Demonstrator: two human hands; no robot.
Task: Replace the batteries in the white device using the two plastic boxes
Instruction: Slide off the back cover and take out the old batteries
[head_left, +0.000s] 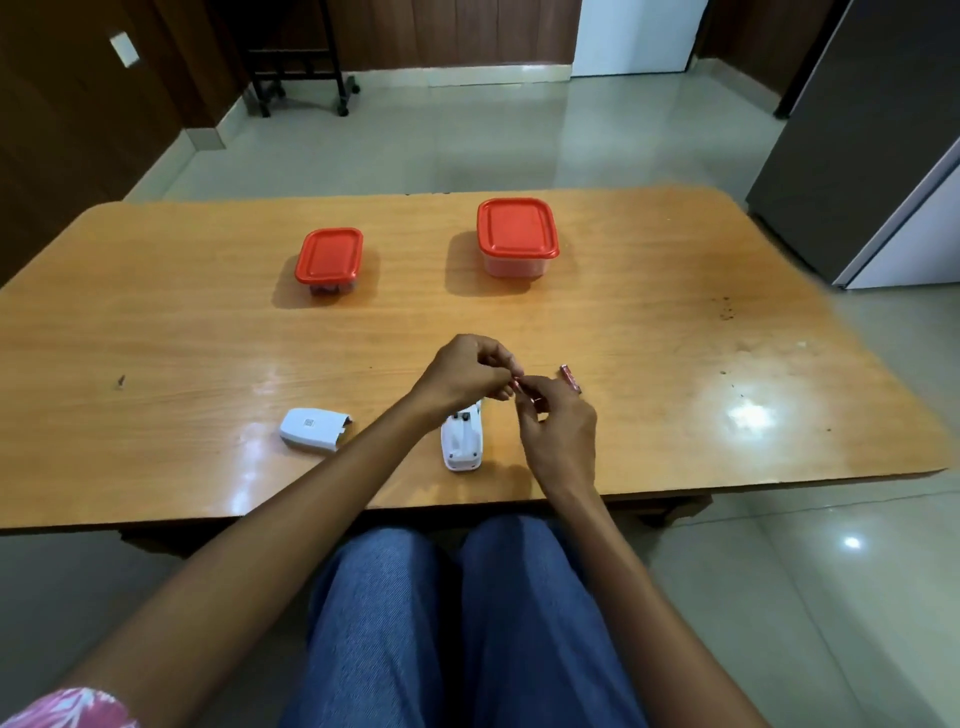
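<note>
The white device (461, 440) lies open on the wooden table (156, 322) near its front edge, partly under my hands. Its white cover (314, 429) lies apart to the left. Just above the device, my right hand (558, 431) pinches a small red battery (525, 391), and the fingertips of my left hand (465, 375) pinch that battery's near end. A second red battery (570, 378) lies on the table just right of my hands. Two clear plastic boxes with red lids stand further back: a small box (329, 260) on the left and a larger box (517, 235) on the right, both closed.
Dark specks and a small mark (121, 382) dot the tabletop. A grey and white cabinet (883, 182) stands off the table's right end. A dark wheeled stand (298, 62) is on the floor beyond. My knees in blue jeans are below the front edge.
</note>
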